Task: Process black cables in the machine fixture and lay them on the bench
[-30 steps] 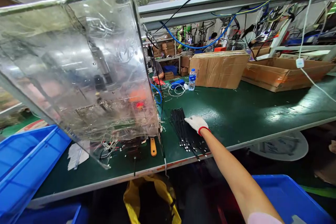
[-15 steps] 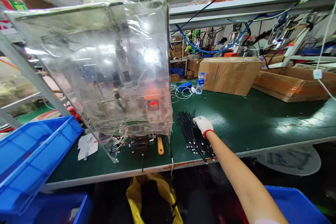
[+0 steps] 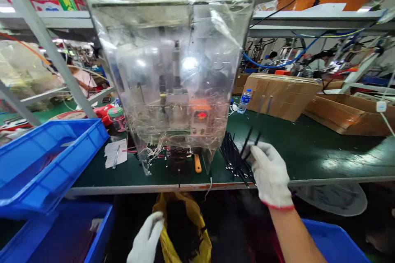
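My right hand (image 3: 271, 174), in a white knit glove with a red cuff, is closed on a few thin black cable-like strips (image 3: 249, 141) with pale tips. They stick up from the fingers, blurred toward their upper ends. Just left of that hand, a loose pile of the same black strips (image 3: 231, 160) lies on the green bench near its front edge. Low in view, my left hand (image 3: 147, 236), also white-gloved, hangs beside the rim of a yellow bag (image 3: 168, 240). Its fingers are loosely bent and apart, with nothing visible in them; contact with the bag cannot be told.
A machine behind a clear plastic hood (image 3: 173, 70) stands in front, with a yellow handle (image 3: 198, 163) below it. Blue bins (image 3: 46, 160) are at left. A water bottle (image 3: 245, 101), cardboard sheets (image 3: 280, 94) and an open carton (image 3: 348, 115) stand to the right.
My right hand has lifted from the pile and come nearer, now holding a few black strips. My left hand has entered at the bottom. The view has turned left toward the hood.
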Demonstrator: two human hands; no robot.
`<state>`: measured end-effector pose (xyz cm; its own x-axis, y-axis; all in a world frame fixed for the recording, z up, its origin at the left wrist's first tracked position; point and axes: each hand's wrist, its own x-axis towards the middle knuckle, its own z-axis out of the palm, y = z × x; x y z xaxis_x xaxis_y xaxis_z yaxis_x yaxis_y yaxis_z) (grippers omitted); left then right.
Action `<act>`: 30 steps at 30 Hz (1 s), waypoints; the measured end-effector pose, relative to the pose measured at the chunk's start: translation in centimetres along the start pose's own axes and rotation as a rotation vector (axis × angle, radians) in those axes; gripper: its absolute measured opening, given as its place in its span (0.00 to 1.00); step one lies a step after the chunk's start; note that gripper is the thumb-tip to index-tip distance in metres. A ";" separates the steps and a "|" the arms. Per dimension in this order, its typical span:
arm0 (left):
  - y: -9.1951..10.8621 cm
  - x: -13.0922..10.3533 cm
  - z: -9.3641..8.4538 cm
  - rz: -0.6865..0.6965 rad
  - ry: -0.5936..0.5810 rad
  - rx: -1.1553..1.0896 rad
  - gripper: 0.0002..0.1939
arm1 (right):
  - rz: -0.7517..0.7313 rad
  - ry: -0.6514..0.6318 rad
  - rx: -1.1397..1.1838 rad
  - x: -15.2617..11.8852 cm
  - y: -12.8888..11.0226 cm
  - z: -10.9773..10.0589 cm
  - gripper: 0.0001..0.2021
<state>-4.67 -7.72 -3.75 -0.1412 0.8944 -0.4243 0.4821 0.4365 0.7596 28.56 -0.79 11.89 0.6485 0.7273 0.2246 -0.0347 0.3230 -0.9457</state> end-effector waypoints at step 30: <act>5.1 -0.2 4.3 0.126 -0.254 -0.797 0.24 | 0.927 -0.631 0.102 -10.0 11.3 11.5 0.15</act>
<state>1.51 -6.12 -1.92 0.1173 0.9336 -0.3386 -0.2858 0.3583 0.8888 12.96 2.53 1.68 -0.1594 0.8793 -0.4488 -0.3844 -0.4740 -0.7922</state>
